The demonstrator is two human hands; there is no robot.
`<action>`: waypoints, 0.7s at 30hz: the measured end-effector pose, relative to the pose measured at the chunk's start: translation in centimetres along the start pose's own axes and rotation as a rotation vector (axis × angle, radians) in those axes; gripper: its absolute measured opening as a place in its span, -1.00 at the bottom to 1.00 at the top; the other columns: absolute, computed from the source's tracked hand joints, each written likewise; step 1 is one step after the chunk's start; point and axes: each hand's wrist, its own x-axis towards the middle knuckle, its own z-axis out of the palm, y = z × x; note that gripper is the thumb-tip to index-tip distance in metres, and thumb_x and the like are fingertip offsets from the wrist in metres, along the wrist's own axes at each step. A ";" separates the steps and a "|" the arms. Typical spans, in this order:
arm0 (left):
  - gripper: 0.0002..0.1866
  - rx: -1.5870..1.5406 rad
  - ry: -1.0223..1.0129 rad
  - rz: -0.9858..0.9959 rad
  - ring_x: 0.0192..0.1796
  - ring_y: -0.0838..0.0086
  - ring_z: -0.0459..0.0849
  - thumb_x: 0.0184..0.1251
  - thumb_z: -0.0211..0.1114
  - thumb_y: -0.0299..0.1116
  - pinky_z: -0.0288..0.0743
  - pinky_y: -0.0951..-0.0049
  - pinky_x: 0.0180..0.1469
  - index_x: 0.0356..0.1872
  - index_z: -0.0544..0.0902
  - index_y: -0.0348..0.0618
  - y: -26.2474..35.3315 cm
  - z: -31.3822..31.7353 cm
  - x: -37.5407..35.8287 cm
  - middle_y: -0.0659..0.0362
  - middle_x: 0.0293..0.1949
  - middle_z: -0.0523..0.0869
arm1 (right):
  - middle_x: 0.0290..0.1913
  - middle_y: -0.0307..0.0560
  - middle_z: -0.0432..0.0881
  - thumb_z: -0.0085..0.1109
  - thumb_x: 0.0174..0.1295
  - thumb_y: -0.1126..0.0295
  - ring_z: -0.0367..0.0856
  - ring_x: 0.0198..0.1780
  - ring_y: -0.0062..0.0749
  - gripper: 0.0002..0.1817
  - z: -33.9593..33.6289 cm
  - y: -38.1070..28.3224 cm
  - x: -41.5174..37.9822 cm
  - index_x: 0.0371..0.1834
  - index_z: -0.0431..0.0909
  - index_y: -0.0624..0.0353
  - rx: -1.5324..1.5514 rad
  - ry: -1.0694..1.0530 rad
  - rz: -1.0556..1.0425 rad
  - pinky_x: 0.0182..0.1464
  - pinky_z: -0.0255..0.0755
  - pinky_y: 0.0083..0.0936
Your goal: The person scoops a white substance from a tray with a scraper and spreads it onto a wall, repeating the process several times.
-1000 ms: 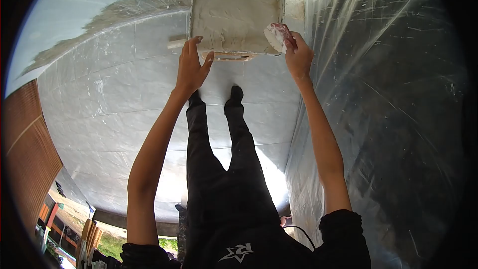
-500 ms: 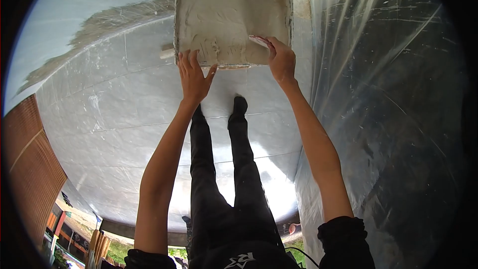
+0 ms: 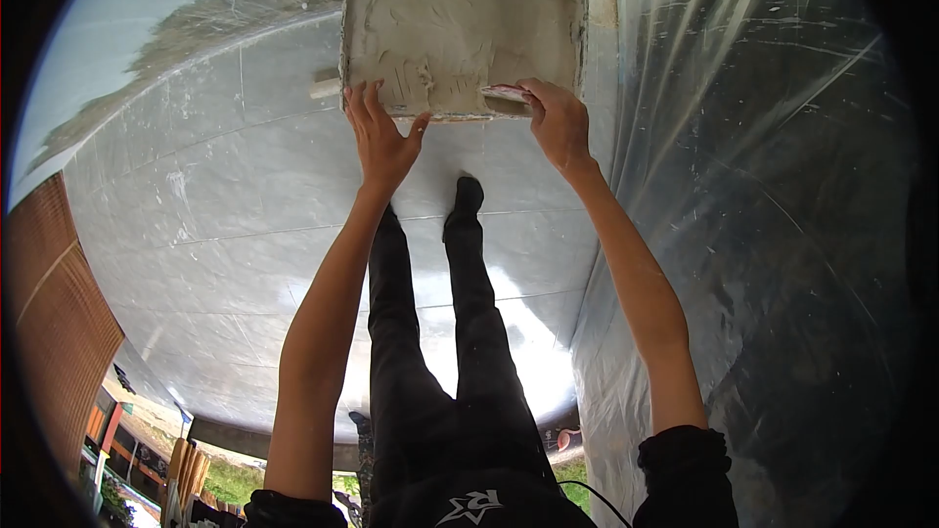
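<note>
A square board coated with wet grey-white plaster lies flat at the top middle. My left hand spreads its fingers over the board's near left edge and steadies it. My right hand grips a plaster-smeared trowel with a reddish handle, its blade resting on the plaster at the board's near right edge. A wooden stick pokes out from under the board on the left. My black-trousered legs stand behind both arms.
A white tiled floor streaked with plaster spreads around my feet. Clear plastic sheeting hangs along the right side. A brick wall runs at lower left. Rough grey plaster covers a strip at upper left.
My right hand has brought the trowel from beside the board's right edge down onto the plaster and dragged it to the near edge. My left hand stays on the board's edge.
</note>
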 end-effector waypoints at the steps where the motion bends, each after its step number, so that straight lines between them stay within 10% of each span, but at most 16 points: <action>1: -0.07 -0.001 0.001 -0.001 0.50 -0.32 0.01 0.10 0.55 -0.09 -0.09 -0.22 0.50 0.38 0.21 -0.26 0.0 0.0 0.0 -0.21 0.38 0.20 | -0.31 -0.05 0.69 0.17 0.24 0.51 0.63 -0.25 -0.02 -0.83 -0.1 0.0 0.0 -0.14 0.64 0.03 -0.001 -0.001 -0.001 -0.18 0.50 -0.14; 21: -0.03 -0.037 0.017 -0.060 0.50 -0.30 0.03 0.03 0.60 -0.15 -0.06 -0.18 0.50 0.36 0.18 -0.27 0.4 0.0 0.0 -0.27 0.37 0.18 | -0.31 0.04 0.72 0.27 0.23 0.49 0.69 -0.27 -0.01 -0.80 -1.2 1.7 3.8 -0.09 0.64 0.11 0.025 -0.357 0.001 -0.18 0.50 -0.22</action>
